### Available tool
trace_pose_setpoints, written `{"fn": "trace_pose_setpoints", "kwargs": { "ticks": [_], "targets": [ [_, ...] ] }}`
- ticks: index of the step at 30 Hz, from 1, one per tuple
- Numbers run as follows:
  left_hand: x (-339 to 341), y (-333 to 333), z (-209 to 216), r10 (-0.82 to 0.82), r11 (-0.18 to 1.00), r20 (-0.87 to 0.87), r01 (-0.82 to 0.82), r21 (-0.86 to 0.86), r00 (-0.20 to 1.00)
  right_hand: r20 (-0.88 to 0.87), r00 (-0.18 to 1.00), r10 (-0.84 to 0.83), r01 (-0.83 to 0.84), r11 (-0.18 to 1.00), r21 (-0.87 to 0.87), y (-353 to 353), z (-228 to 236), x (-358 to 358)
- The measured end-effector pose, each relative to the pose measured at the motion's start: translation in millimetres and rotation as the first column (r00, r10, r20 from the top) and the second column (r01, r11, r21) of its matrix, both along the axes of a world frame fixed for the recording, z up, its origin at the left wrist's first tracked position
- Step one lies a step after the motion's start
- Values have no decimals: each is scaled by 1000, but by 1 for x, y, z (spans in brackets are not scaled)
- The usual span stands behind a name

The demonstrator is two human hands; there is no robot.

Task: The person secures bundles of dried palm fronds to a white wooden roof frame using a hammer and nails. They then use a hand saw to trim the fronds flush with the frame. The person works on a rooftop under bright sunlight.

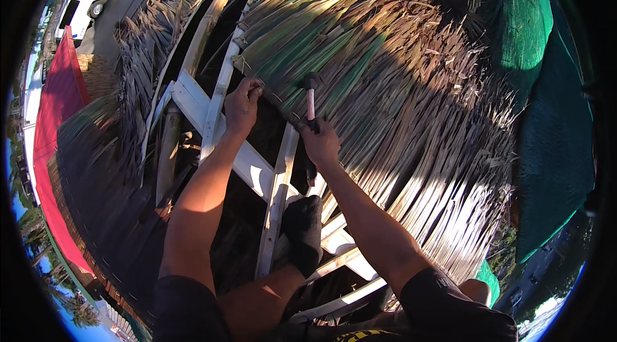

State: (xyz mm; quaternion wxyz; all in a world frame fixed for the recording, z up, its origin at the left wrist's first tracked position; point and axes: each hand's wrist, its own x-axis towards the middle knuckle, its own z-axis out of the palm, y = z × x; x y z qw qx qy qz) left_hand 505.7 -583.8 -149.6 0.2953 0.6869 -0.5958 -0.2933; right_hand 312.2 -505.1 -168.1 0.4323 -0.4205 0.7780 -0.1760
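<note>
My right hand is wrapped round the handle of a hammer. Its dark head points up and away from me, over the thatch, and the handle's lower end shows below my fist. My left hand is closed in a pinch at the upper edge of a thatch panel of dried and greenish palm leaves. Whatever lies between those fingertips is too small to make out. Both hands are close to the panel's edge, above pale wooden battens of an open roof frame.
My dark-socked foot rests among the battens, with dark gaps beside it. A white board crosses the frame diagonally. More thatch slopes down on the left, beyond it a red roof. Green sheeting hangs at the right.
</note>
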Motion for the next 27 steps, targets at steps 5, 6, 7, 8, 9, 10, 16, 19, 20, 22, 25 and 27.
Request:
{"fn": "trace_pose_setpoints", "kwargs": {
  "ticks": [5,6,7,8,9,10,16,19,20,22,25,27],
  "targets": [
    [77,-74,-17,37,985,184,-4,-174,982,76,993,88,-77,988,-131,-23,6,27],
    [82,-86,-23,17,986,162,11,-168,987,69,994,81,-72,991,-116,-27,5,30],
    [86,-90,-27,-2,993,141,19,-117,990,72,994,84,-78,994,-80,-29,4,32],
    [88,-95,-31,-62,990,221,88,-108,973,67,995,68,-61,992,-107,-31,3,34],
    [89,-99,-35,-78,987,277,114,-116,958,71,995,64,-55,991,-118,-33,3,35],
    [90,-101,-39,-94,983,331,140,-119,939,50,997,61,-58,996,-64,-33,3,35],
    [93,-103,-45,-57,988,336,101,-114,940,100,993,58,-44,990,-133,-46,16,43],
    [90,-101,-43,-35,995,301,62,-81,953,93,987,133,-130,991,-45,-63,31,47],
    [89,-100,-41,-19,997,298,42,-71,954,70,978,197,-191,978,-88,-69,37,48],
    [87,-98,-39,-5,998,330,25,-58,944,-13,948,317,-317,947,-43,-76,48,48],
    [85,-98,-37,1,1000,367,-5,11,930,439,849,293,-158,935,-318,-79,62,47],
    [85,-98,-36,21,1000,377,-26,9,926,441,858,265,-213,963,-166,-76,69,48]
  ]
}}
